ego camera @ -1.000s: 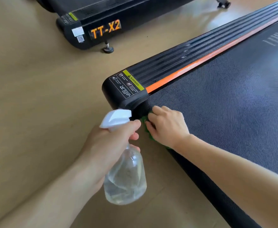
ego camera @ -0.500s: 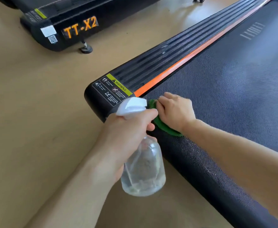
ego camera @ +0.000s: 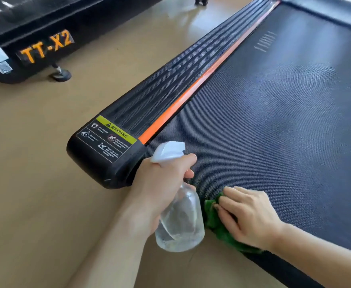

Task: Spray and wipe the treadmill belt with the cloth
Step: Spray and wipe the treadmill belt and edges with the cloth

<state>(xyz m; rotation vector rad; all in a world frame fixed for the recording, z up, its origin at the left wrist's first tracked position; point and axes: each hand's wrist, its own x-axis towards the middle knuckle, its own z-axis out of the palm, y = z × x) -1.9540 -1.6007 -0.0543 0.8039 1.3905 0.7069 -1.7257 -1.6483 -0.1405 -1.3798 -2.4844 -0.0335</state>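
It looked like a gym or fitness showroom: a black treadmill [ego camera: 191,96] lay on the right, a second treadmill [ego camera: 35,38] marked TT-X2 far left, both on tan floor [ego camera: 35,163].

**Second machine on the tan floor**

A second black treadmill base [ego camera: 35,38] with orange "TT-X2" lettering fills the upper left of the frame. Its round black levelling foot [ego camera: 61,74] rests on the smooth tan floor [ego camera: 29,163]. A small blurred black object, perhaps a wheel [ego camera: 201,0], sits at the top centre.

Green cloth [ego camera: 222,229], white-topped clear spray bottle [ego camera: 179,223], dark woven-textured belt [ego camera: 274,132], orange stripe [ego camera: 191,94], tan floor [ego camera: 35,163].
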